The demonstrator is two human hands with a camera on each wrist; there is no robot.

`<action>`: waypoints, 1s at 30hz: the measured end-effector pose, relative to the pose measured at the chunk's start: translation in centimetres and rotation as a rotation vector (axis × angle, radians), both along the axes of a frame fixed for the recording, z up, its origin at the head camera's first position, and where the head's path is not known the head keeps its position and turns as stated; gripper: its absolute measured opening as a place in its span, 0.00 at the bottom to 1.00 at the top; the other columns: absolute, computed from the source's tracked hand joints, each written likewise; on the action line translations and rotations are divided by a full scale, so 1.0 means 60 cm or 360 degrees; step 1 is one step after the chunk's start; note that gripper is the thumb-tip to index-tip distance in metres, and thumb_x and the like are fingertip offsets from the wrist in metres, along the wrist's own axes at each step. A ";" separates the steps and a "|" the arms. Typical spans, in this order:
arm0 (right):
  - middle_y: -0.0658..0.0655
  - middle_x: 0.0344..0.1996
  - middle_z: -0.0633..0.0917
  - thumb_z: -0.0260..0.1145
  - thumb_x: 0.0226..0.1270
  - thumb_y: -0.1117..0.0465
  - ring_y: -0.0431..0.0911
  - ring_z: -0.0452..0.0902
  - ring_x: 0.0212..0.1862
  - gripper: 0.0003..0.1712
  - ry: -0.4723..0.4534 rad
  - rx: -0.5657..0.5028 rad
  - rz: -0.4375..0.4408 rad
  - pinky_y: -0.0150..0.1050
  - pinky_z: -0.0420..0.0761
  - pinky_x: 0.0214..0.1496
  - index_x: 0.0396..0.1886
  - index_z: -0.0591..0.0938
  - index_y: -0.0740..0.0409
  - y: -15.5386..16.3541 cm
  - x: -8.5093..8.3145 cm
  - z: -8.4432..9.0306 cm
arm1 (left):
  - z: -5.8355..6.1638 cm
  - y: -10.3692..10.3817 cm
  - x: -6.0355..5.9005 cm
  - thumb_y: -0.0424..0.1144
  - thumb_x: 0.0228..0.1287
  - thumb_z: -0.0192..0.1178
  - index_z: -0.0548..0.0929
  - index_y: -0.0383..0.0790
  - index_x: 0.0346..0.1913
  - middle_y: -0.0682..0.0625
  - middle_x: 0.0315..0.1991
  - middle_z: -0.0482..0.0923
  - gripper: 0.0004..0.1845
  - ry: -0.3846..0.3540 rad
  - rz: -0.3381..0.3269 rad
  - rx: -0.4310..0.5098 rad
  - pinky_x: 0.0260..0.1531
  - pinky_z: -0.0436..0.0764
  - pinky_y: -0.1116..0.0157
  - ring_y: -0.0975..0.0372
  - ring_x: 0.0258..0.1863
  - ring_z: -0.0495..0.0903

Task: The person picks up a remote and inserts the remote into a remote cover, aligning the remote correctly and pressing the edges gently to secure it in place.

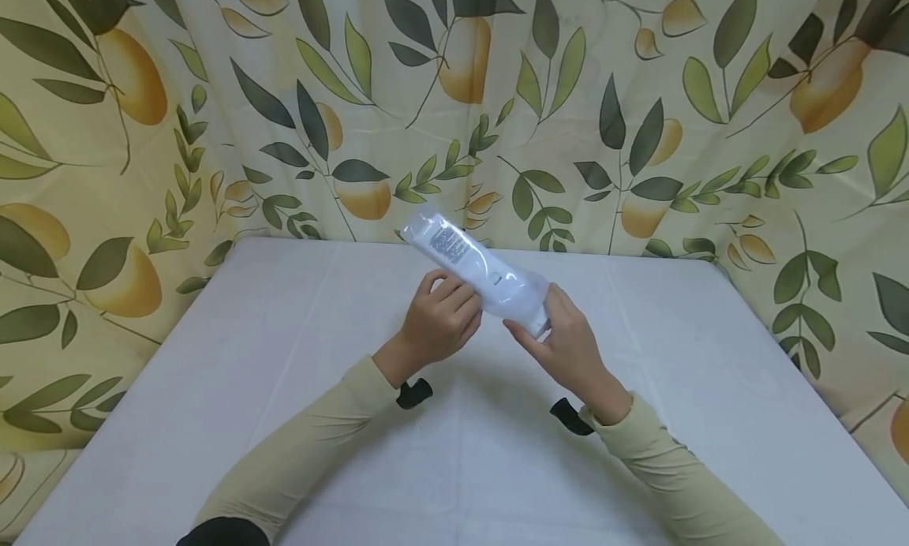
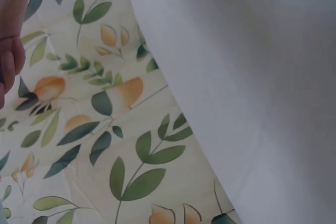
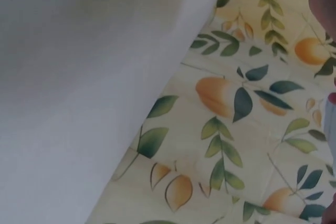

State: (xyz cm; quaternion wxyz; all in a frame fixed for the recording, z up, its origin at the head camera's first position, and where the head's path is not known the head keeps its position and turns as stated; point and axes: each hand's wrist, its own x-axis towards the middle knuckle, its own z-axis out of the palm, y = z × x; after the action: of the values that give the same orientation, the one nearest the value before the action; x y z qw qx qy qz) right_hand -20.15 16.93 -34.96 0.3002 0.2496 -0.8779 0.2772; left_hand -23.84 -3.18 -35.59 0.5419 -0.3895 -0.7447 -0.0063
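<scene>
Behind the white table (image 1: 284,372) hangs a cloth backdrop (image 1: 639,96) printed with green leaves and orange fruit, and above the middle of that table a white tube in clear plastic wrap (image 1: 477,268) is held off the surface. The tube slants from upper left, where a patch of fine print faces the head camera, down to lower right. Its far end sticks up free above the table's back edge; its lower half sits between the two hands.

On the tube's left side, the left hand (image 1: 439,321) has its fingers curled against the middle of the tube, knuckles up, gripping it. Lower and to the right, the right hand (image 1: 571,345) clasps the tube's bottom end, thumb and fingers closing on the wrap there. The hands are close together but not touching, with the tube bridging the gap.

Both forearms wear pale beige sleeves (image 1: 312,443) and reach in from the near edge, each with a dark strap at the wrist.

Each wrist view shows mainly the table edge and the printed cloth, with only a sliver of hand at the frame border.
</scene>
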 end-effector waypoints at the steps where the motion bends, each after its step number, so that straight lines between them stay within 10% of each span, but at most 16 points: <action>1: 0.67 0.44 0.80 0.77 0.46 0.61 0.57 0.80 0.41 0.35 0.0033 0.0003 0.0023 0.53 0.83 0.40 0.52 0.72 0.71 0.003 -0.002 0.000 | -0.001 0.000 0.000 0.41 0.51 0.67 0.83 0.43 0.29 0.53 0.29 0.84 0.06 -0.0019 0.0014 -0.0007 0.45 0.74 0.61 0.61 0.36 0.79; 12: 0.65 0.37 0.84 0.83 0.25 0.68 0.58 0.82 0.37 0.43 0.0513 0.0276 0.0183 0.51 0.83 0.35 0.50 0.76 0.66 0.044 -0.018 -0.005 | 0.022 -0.019 0.007 0.41 0.50 0.67 0.84 0.41 0.31 0.49 0.30 0.84 0.08 -0.0175 -0.0077 0.0197 0.42 0.76 0.59 0.58 0.34 0.80; 20: 0.60 0.36 0.84 0.83 0.20 0.69 0.53 0.81 0.35 0.44 0.0617 0.0417 0.0284 0.46 0.80 0.33 0.50 0.80 0.61 0.046 -0.023 -0.014 | 0.033 -0.008 0.011 0.42 0.58 0.64 0.85 0.44 0.45 0.50 0.37 0.82 0.13 -0.0377 -0.0185 0.0110 0.49 0.74 0.58 0.58 0.41 0.78; 30: 0.60 0.36 0.86 0.85 0.16 0.66 0.51 0.83 0.35 0.45 0.0636 0.0442 0.0323 0.41 0.77 0.31 0.47 0.80 0.63 0.038 -0.021 -0.017 | 0.032 0.006 0.017 0.38 0.55 0.67 0.87 0.42 0.31 0.52 0.29 0.84 0.03 -0.0580 -0.0353 0.0287 0.49 0.74 0.59 0.60 0.36 0.80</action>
State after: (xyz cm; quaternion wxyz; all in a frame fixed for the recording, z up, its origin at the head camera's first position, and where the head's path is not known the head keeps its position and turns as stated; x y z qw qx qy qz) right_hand -21.40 19.21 -35.98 0.4013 0.4249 -0.8012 0.1279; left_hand -22.81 -2.84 -33.64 0.4271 -0.4115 -0.7793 -0.2025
